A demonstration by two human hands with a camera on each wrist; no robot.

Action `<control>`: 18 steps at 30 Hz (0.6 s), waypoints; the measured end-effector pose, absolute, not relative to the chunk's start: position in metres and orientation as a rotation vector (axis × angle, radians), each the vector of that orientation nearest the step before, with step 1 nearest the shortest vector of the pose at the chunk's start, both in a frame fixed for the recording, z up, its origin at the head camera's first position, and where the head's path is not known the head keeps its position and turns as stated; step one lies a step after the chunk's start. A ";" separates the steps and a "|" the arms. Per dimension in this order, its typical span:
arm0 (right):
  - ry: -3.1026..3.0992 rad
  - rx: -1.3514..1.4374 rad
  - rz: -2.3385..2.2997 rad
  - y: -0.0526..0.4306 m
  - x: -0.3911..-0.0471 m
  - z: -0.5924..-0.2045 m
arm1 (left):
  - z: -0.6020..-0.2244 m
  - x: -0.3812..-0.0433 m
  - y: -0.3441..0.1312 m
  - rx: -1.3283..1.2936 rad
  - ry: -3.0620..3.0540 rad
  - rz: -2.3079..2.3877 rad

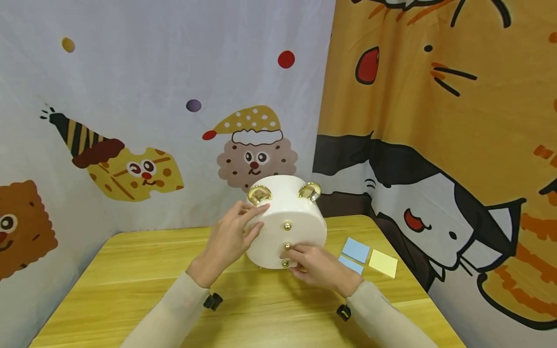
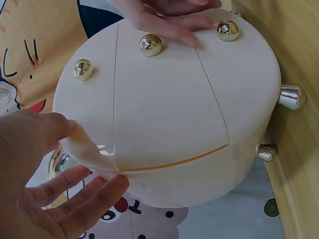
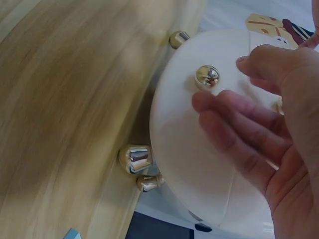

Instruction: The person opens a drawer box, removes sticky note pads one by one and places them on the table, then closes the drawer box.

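Note:
A white, round drawer box with gold ears stands on its gold feet on the table. Down its front run three gold knobs, the top one, the middle one and the bottom one. Seams divide the front into drawers, and a thin orange line edges the middle drawer. My left hand holds the box's upper left edge, thumb on the front and fingers along the side. My right hand is at the lower front, its loosely bent fingertips beside the middle and bottom knobs.
Blue sticky-note pads and a yellow pad lie on the wooden table, to the right of the box. Cartoon-printed curtains hang close behind the table and along its right side.

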State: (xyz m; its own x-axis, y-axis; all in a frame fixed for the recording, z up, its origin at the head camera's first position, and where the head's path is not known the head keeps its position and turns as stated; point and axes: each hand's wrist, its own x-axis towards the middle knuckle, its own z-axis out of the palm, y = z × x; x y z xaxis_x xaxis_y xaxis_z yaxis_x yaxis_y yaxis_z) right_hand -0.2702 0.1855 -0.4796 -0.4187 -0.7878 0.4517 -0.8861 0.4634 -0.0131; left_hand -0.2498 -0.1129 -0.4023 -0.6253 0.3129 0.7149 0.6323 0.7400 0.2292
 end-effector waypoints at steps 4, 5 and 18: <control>-2.363 1.417 0.322 0.180 -0.273 -0.484 | -0.403 -0.250 -0.113 -0.708 -2.275 -0.624; -2.373 1.420 0.318 0.179 -0.274 -0.486 | -0.403 -0.249 -0.113 -0.705 -2.279 -0.626; -2.445 1.354 0.248 0.170 -0.273 -0.492 | -0.400 -0.250 -0.114 -0.711 -2.275 -0.639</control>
